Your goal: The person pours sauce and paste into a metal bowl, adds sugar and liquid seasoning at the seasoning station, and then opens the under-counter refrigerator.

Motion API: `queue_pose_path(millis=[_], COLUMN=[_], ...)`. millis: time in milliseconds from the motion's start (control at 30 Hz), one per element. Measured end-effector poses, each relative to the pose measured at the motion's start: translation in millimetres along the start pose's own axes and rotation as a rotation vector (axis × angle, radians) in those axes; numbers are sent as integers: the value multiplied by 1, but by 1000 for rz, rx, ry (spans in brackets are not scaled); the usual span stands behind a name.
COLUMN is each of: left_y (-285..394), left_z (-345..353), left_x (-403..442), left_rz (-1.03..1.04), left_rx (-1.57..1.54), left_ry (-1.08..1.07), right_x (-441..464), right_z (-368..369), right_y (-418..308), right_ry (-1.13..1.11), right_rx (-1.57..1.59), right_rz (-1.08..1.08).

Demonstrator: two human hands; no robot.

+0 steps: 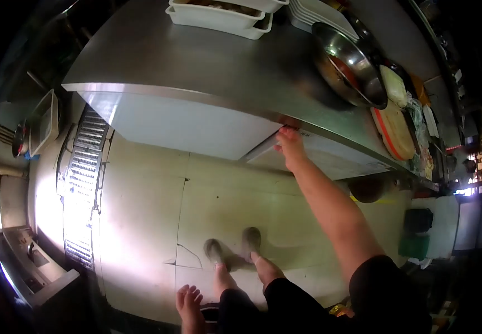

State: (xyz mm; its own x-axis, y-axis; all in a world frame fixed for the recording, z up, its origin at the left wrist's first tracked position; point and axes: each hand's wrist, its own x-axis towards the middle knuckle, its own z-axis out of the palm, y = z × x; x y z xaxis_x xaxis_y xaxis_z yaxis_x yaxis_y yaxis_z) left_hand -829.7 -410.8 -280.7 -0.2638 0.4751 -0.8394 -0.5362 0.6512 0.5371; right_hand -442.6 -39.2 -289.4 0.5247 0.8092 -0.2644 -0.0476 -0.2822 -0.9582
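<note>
My right hand point(290, 143) reaches out to the front of the steel counter, just under its edge. Its fingers are curled at the upper edge of a pale cabinet door point(324, 152), beside the seam with the neighbouring panel point(185, 125). The fingertips are partly hidden there. Low in the view, my left hand point(190, 303) hangs near my leg, fingers apart and slightly bent, with nothing in it.
On the steel counter point(196, 61) stand white trays point(219, 16), a metal bowl point(352, 67) with something red inside, and a cutting board point(391, 133) with an orange rim. A metal drain grate point(82, 189) runs along the floor at left. My feet point(232, 245) are on the tiles.
</note>
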Motion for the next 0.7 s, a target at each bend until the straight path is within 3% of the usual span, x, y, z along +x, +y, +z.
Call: queue_pose_path(millis=[133, 233, 333, 433, 467, 567, 600, 633, 700], left_y=[11, 29, 46, 53, 52, 52, 48, 55, 79], left_z=[29, 62, 91, 109, 112, 113, 103, 92, 62], left_x=[1, 6, 8, 7, 5, 4, 9, 10, 14], left_rz=[64, 131, 209, 269, 256, 294, 423, 464, 482], left_rx=[-62, -179, -279, -324, -309, -162, -11, 58, 95], left_ry=[-64, -130, -223, -306, -301, -274, -284, -238, -186], right_x=[-2, 26, 32, -12, -35, -198, -248, -298, -361], right_z=[5, -2, 10, -2, -13, -31, -41, -34, -49], right_y=[-5, 22, 43, 51, 79, 102, 125, 91, 124], right_ry=[-76, -252, -179, -87, -292, -501, -722, -855, -1338], right_rx=[-13, -152, -166, -560, -338, -457, -301, -455, -424], right_rz=[-131, -59, -376, -573, -598, -579, -221, -144, -48])
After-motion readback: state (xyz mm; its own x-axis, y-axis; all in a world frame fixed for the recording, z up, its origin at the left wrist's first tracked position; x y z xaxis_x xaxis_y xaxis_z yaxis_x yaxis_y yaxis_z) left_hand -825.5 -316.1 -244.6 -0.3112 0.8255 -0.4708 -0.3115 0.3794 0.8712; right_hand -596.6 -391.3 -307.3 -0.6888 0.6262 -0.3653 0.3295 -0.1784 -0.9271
